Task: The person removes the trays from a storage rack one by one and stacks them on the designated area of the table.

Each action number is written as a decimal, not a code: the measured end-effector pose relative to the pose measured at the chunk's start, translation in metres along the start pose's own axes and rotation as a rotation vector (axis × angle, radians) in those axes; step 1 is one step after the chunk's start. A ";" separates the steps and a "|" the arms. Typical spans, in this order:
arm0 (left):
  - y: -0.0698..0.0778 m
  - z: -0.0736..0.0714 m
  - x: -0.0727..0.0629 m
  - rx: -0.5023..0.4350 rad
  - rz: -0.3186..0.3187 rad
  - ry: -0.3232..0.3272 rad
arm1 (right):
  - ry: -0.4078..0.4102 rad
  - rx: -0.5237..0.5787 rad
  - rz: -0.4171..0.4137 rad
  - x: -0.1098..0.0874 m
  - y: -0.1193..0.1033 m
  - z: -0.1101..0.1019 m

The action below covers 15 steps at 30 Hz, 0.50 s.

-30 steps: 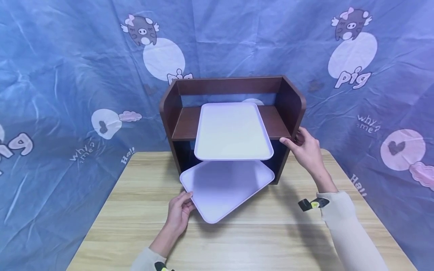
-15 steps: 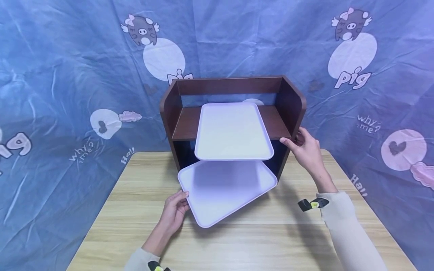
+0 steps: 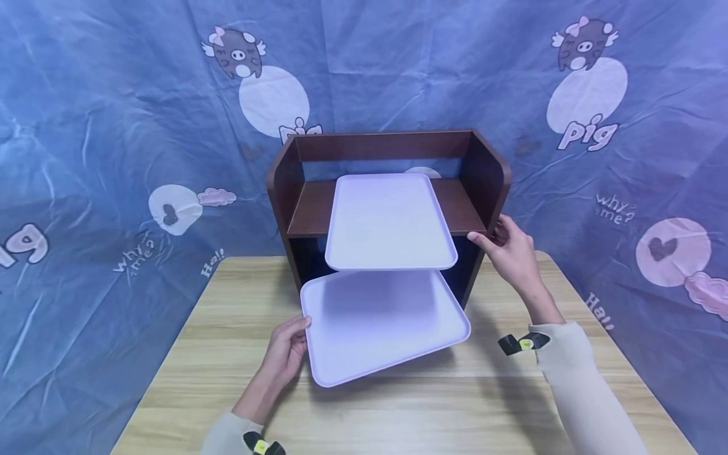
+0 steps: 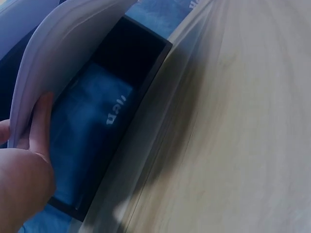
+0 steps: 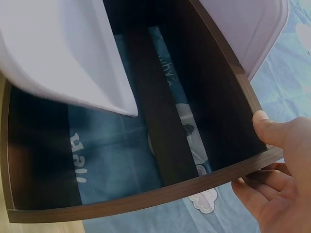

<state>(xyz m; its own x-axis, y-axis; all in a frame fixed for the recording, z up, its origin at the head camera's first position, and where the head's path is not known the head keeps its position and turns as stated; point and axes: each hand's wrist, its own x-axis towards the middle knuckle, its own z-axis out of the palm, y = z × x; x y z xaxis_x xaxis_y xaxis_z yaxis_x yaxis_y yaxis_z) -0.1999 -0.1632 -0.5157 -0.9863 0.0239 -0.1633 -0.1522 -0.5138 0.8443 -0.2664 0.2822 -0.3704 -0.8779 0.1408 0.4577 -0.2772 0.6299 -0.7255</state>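
Note:
A white rectangular tray (image 3: 387,332) sticks out at a slant from the lower opening of a dark brown desktop shelf (image 3: 383,145). My left hand (image 3: 284,347) pinches this tray by its left edge, thumb on top and fingers underneath, as the left wrist view also shows. The tray is raised over the table, its back part hidden below a second white tray (image 3: 391,221). That upper tray lies on the shelf's upper board and juts out past its front. At the shelf's right side, my right hand (image 5: 291,165) grips the corner where board and side panel meet.
The shelf stands at the back of a light wood-grain table (image 3: 387,420). Close behind it hangs a blue cloth (image 3: 387,50) with pig prints, which also runs along both sides. Through the shelf's open back, parts of the cloth show.
The lower tray has turned straighter to the front, its right corner swinging right and toward me. My left hand has shifted slightly left with it. My right hand keeps its place on the shelf.

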 end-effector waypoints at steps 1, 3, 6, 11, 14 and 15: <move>0.001 -0.001 0.001 -0.001 -0.004 -0.002 | 0.000 -0.002 -0.001 0.000 0.000 0.000; 0.002 -0.002 0.002 -0.001 -0.008 -0.008 | 0.001 -0.009 -0.005 0.000 0.000 0.000; 0.004 -0.004 0.003 0.001 -0.005 -0.024 | 0.002 -0.016 -0.009 0.001 0.000 -0.001; 0.006 -0.007 0.004 0.031 -0.006 -0.043 | 0.000 -0.027 -0.009 0.001 -0.001 -0.001; 0.005 -0.008 0.004 0.049 -0.019 -0.034 | 0.000 -0.039 -0.009 0.001 -0.001 -0.002; 0.005 -0.009 0.004 0.054 -0.022 -0.031 | -0.001 -0.043 -0.008 0.001 -0.001 -0.002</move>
<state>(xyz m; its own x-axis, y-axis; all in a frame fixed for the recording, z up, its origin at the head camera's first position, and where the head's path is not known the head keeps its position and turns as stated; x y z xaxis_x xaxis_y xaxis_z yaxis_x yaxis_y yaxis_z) -0.2043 -0.1731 -0.5165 -0.9840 0.0619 -0.1671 -0.1765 -0.4661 0.8669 -0.2661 0.2832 -0.3682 -0.8760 0.1347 0.4631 -0.2675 0.6634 -0.6989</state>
